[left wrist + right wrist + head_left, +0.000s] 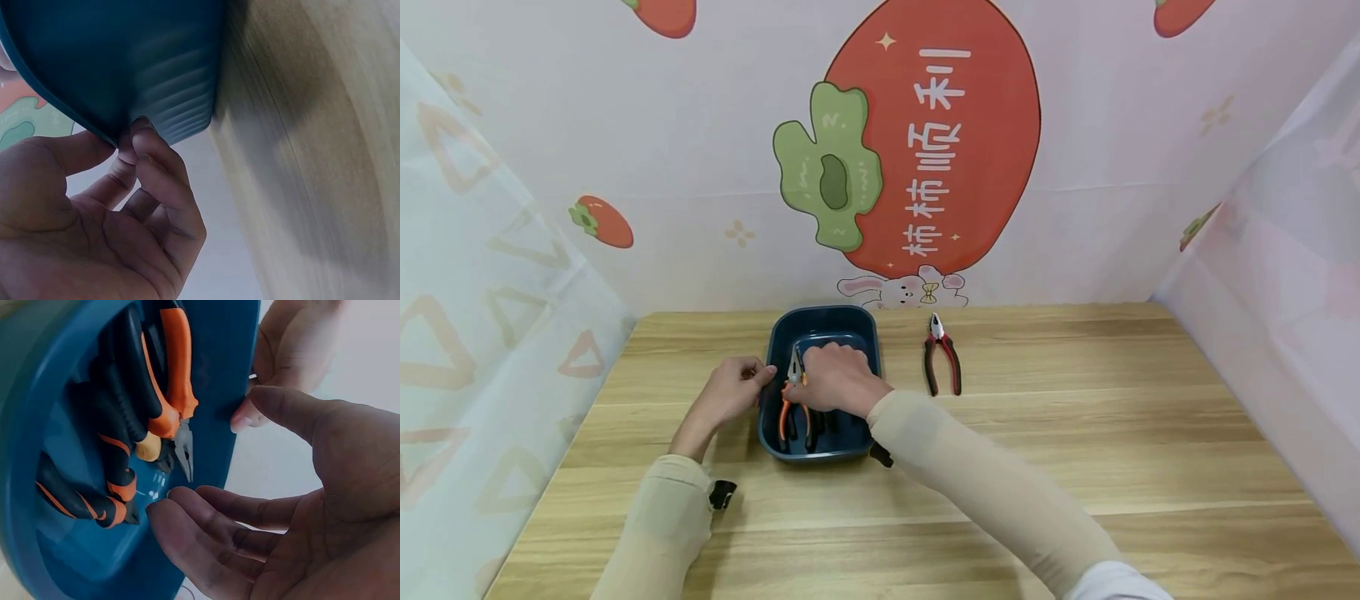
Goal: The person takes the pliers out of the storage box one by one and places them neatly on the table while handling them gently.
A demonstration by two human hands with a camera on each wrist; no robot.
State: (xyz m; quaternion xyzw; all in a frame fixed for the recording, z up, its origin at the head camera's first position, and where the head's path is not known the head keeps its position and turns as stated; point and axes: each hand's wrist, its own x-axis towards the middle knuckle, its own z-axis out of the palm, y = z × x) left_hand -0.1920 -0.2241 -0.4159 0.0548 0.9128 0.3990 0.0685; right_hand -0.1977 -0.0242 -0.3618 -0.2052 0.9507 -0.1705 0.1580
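A deep blue plastic basin [823, 456] stands at the back of the table with several pliers inside. At its left side my left hand [737, 390] pinches the rim between thumb and fingers, seen close in the left wrist view. Over the basin is my right hand [835, 377], thumb apart from loosely bent fingers and nothing between them. Near it lie long-nose pliers [178, 356] with orange and black handles, jaws towards the far side. Black-and-orange pliers [115, 462] and others lie beside them, partly hidden by my right hand in the head view.
To the right of the basin, red-and-black pliers [942, 358] lie on the wooden table [1075, 433]. A printed curtain [715, 150] hangs behind the table's back edge, with further curtains at both sides.
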